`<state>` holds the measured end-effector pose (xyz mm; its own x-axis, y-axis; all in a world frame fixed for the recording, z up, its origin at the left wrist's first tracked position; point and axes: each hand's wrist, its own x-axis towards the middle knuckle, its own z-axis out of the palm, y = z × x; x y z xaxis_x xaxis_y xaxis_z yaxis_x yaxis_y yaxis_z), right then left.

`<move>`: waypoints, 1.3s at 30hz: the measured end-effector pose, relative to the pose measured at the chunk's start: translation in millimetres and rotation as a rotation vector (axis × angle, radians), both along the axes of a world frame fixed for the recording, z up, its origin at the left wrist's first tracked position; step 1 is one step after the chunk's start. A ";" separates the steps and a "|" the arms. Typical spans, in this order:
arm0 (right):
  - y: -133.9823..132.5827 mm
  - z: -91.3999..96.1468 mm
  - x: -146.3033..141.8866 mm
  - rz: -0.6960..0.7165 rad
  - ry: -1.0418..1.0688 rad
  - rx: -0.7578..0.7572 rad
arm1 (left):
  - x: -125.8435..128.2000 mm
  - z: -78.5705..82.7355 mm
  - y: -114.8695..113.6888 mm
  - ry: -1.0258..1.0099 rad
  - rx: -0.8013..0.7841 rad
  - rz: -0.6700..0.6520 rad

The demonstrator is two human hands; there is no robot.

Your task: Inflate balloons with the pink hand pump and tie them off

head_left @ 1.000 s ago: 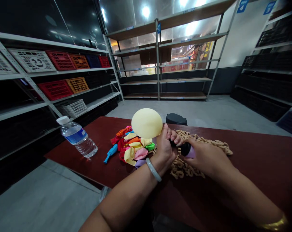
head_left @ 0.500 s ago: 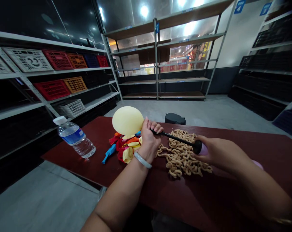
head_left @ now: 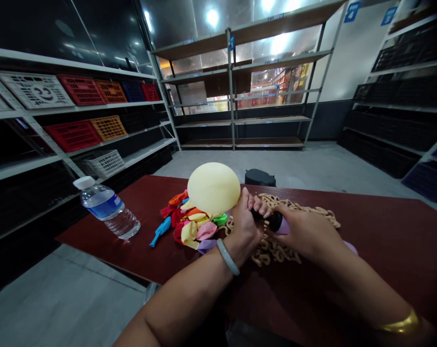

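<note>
Yellow balloon [head_left: 213, 188] looks fatter; pump [head_left: 283, 226] squeezed short again, air likely in; my left hand [head_left: 249, 222] clutches its black end, my right hand [head_left: 308, 231] its purple body.

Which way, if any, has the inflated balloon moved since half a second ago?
Yes: the inflated balloon has moved right in the view, farther from the bottle.
</note>
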<state>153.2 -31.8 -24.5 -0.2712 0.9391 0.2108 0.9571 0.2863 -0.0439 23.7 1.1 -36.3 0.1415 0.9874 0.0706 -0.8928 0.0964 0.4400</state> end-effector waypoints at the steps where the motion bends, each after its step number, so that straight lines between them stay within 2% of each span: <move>1: 0.5 -0.5 0.2 0.006 0.011 0.000 | -1.9 1.3 1.2 0.006 -0.009 -0.003; 5: 4.8 0.3 11.7 0.022 0.026 -0.033 | -19.7 9.9 13.8 -0.019 -0.043 0.006; 10: 11.9 3.1 44.8 0.015 0.073 -0.134 | -58.3 25.3 36.8 -0.126 -0.064 0.103; 13: 13.5 3.0 58.1 0.025 0.087 -0.137 | -71.4 29.5 41.5 -0.141 -0.043 0.140; 17: 12.4 -0.2 55.3 0.015 0.008 -0.073 | -64.3 26.7 36.4 -0.123 -0.037 0.151; 24: 4.2 0.4 20.7 0.033 -0.040 0.005 | -21.3 14.3 13.0 -0.040 -0.040 0.060; 29: 1.7 1.9 10.2 0.044 0.008 0.024 | 0.5 5.0 -3.0 0.006 -0.011 -0.002; 35: 2.3 0.9 5.3 0.049 0.061 0.003 | -3.4 9.9 -0.3 0.044 0.000 0.000; 39: 5.8 2.5 15.7 0.047 0.049 -0.019 | -29.7 22.3 15.8 -0.017 0.013 0.034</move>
<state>168.9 -26.0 -22.0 -0.3053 0.9295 0.2070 0.9390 0.3300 -0.0966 -6.0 16.9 -14.1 0.1062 0.9907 0.0852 -0.9027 0.0602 0.4259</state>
